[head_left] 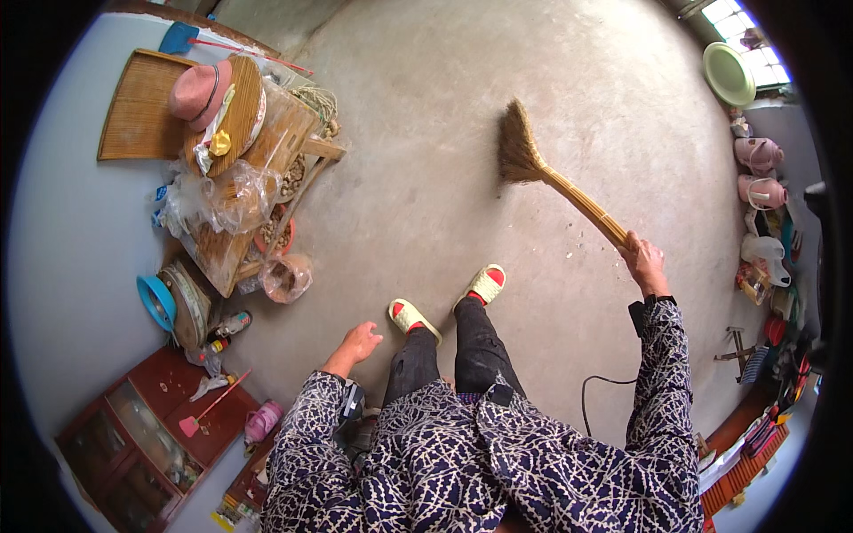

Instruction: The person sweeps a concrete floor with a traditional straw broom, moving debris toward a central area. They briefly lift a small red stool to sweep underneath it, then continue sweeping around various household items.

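A straw hand broom [578, 197] extends up and left from my right hand [644, 262], which is wrapped around the end of its bound handle. Its fanned bristles [521, 148] meet the concrete floor [413, 166]. Pale crumbs of debris [574, 246] lie scattered on the floor just left of the handle. My left hand [360, 342] hangs beside my left leg with nothing in it, fingers loosely curled and partly apart. Below it are my pale yellow slippers [412, 318], worn over red socks.
Along the left wall, a wooden bench [250, 200] carries a pink hat [200, 94] and plastic bags [233, 193]. A red cabinet [166, 393] with a pink fly swatter [190, 425] stands lower left. Pink thermoses [760, 154] and bags line the right wall. A black cable [586, 400] curves near my right side.
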### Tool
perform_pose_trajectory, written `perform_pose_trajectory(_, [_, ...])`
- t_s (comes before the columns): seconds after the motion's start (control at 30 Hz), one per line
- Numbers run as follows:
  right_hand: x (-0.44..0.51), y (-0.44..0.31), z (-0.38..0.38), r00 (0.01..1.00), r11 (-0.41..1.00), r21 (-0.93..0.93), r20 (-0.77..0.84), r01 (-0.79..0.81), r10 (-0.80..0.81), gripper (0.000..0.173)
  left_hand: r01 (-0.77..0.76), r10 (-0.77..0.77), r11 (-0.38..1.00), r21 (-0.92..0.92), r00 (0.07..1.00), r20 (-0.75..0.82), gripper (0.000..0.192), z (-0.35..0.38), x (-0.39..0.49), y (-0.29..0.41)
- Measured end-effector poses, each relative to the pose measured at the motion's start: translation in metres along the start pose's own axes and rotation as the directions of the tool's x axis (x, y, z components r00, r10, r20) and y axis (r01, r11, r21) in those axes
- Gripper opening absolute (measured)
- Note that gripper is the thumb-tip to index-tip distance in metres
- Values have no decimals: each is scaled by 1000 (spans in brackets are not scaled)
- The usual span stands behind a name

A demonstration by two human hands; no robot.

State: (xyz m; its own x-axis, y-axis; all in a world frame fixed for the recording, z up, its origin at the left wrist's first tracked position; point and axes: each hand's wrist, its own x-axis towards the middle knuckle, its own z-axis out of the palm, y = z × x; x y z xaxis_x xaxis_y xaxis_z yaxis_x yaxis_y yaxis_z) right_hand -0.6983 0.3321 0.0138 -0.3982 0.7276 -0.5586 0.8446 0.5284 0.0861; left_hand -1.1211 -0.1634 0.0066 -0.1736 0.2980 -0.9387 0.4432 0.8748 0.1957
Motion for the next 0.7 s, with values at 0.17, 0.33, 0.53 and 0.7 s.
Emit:
perform_pose_trajectory(0.17, [-15,12,-10,997,998,48,-72,36,-32,30,-22,23,1000,21,1000,-21,48,0,4,-10])
perform_pose_trajectory(0.33, [-37,2,-16,997,988,137,-53,68,-61,29,20,-20,1000,14,1000,0,50,4,10,-12])
perform_pose_trajectory(0.53, [-39,-76,4,984,959,221,-45,179,-173,33,-23,23,1000,-10,1000,-12,50,2,8,-6])
perform_pose_trajectory(0.7, [-40,-157,23,915,874,308,-272,377,-299,36,0,0,1000,16,999,36,50,-9,11,-1])
